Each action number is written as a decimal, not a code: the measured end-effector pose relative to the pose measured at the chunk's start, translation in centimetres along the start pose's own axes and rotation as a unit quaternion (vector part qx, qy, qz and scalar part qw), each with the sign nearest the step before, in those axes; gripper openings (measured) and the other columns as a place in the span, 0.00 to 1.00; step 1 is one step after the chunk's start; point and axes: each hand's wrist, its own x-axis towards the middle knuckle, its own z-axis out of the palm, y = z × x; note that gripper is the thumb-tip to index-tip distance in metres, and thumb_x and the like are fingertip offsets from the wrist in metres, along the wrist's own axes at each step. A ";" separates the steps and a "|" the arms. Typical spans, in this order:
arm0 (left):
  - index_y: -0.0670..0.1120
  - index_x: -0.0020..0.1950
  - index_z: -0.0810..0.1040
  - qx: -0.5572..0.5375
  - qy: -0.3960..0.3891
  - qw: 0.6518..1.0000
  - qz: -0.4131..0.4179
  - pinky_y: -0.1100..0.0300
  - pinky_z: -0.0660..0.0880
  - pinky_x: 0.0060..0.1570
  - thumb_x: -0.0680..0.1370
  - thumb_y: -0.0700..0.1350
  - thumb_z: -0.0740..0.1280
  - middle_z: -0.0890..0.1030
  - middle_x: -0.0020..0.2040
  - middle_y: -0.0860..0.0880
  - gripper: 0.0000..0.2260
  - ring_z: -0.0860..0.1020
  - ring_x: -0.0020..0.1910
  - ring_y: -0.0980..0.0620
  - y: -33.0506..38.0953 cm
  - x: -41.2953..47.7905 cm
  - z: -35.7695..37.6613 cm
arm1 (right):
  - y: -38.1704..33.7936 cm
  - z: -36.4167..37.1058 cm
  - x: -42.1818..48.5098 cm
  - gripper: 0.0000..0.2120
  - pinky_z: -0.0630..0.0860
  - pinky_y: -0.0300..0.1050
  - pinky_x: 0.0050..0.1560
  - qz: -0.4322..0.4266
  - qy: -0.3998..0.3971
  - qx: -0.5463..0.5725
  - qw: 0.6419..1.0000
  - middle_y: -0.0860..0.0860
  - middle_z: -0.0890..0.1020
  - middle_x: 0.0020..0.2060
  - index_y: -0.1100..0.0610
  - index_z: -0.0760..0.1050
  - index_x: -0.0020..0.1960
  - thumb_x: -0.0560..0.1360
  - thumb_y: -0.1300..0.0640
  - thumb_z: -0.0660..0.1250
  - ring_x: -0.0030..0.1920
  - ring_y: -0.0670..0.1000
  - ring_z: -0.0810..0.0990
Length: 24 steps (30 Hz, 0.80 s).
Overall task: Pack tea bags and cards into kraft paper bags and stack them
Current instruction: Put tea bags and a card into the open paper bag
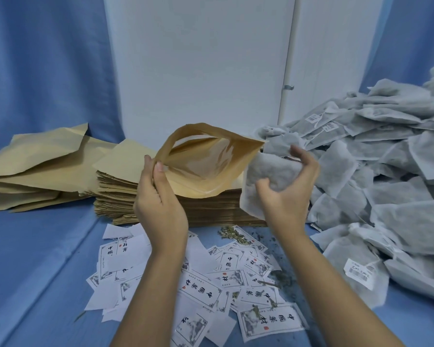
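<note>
Closest to you, printed white cards [201, 294] lie scattered and overlapping on the blue cloth [35, 271] between your forearms. Some are face up with black characters and a small red seal, and some are blank side up. Bits of loose dried leaf [232, 232] are sprinkled over the cards' far edge and to their right.

Above the cards, your left hand [158, 201] pinches the rim of an open kraft paper bag [206, 176], thumb on the near lip and fingers behind it. The bag is lifted off the surface and its mouth gapes wide towards you, so you can see the pale inside. Your right hand [288, 189] is clenched around a grey-white tea bag [268, 171], crumpling it. The tea bag sits just beside the right-hand edge of the bag's mouth, touching or nearly touching it, and is not inside.

Directly behind the held bag stands a neat stack of flat kraft bags [118, 196]. To its left is a looser, slumped pile of kraft bags [35, 166]. On your right, a big heap of tea bags [386, 176] slopes up towards the far right. One near its front edge carries a white label [360, 272] whose print is too blurred to read.

At the back, a white panel [198, 71] fills the centre, with blue drapery [40, 58] hanging on either side.
</note>
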 end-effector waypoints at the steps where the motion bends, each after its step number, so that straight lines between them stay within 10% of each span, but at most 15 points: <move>1: 0.39 0.65 0.75 -0.004 0.001 1.000 0.002 0.57 0.69 0.58 0.83 0.48 0.55 0.78 0.62 0.40 0.18 0.74 0.62 0.45 0.1 0.0 0.0 | -0.8 0.0 0.5 0.25 0.71 0.38 0.59 0.061 -0.029 0.029 0.997 0.49 0.75 0.55 0.50 0.70 0.58 0.63 0.61 0.66 0.56 0.42 0.74; 3: 0.42 0.65 0.74 -0.016 0.005 1.000 0.014 0.63 0.67 0.62 0.83 0.48 0.55 0.74 0.67 0.43 0.17 0.71 0.67 0.49 0.2 0.0 0.1 | -1.6 -0.1 1.7 0.19 0.76 0.44 0.51 0.185 -0.142 0.135 0.963 0.50 0.81 0.49 0.52 0.76 0.52 0.61 0.61 0.64 0.49 0.48 0.79; 6: 0.47 0.67 0.73 -0.031 0.013 0.999 0.033 0.74 0.64 0.62 0.82 0.47 0.55 0.71 0.70 0.45 0.15 0.67 0.70 0.51 0.2 0.1 0.2 | -2.0 -1.4 2.9 0.20 0.79 0.43 0.40 0.337 -0.355 0.304 0.818 0.55 0.82 0.44 0.56 0.80 0.52 0.62 0.65 0.62 0.41 0.52 0.81; 10: 0.40 0.65 0.75 -0.024 -0.006 0.997 0.075 0.81 0.59 0.58 0.82 0.42 0.56 0.67 0.67 0.60 0.15 0.65 0.72 0.48 -0.6 0.0 0.4 | -1.8 -2.9 2.9 0.22 0.81 0.43 0.38 0.330 -0.574 0.344 0.666 0.55 0.83 0.43 0.53 0.79 0.55 0.67 0.73 0.68 0.40 0.51 0.83; 13: 0.41 0.63 0.76 -0.003 -0.052 0.994 0.099 0.81 0.59 0.59 0.81 0.38 0.58 0.63 0.63 0.67 0.13 0.64 0.73 0.50 -1.3 -0.5 0.5 | -2.4 -2.5 3.2 0.15 0.80 0.38 0.39 0.317 -0.533 0.326 0.714 0.50 0.85 0.41 0.52 0.85 0.44 0.61 0.66 0.76 0.39 0.46 0.83; 19: 0.39 0.62 0.76 0.018 -0.114 0.987 0.114 0.71 0.64 0.65 0.79 0.39 0.60 0.71 0.66 0.48 0.13 0.65 0.71 0.51 -1.6 -1.4 0.8 | -2.6 1.3 2.3 0.03 0.79 0.41 0.31 0.411 -0.300 0.174 0.843 0.55 0.82 0.35 0.62 0.81 0.42 0.74 0.64 0.69 0.33 0.49 0.79; 24: 0.40 0.62 0.76 0.022 -0.117 0.987 0.109 0.70 0.63 0.67 0.80 0.42 0.58 0.72 0.64 0.53 0.14 0.63 0.72 0.55 -2.0 -1.1 0.7 | -2.0 4.6 2.7 0.08 0.78 0.59 0.50 0.374 -0.156 0.056 0.912 0.61 0.79 0.35 0.67 0.77 0.37 0.73 0.64 0.65 0.39 0.53 0.73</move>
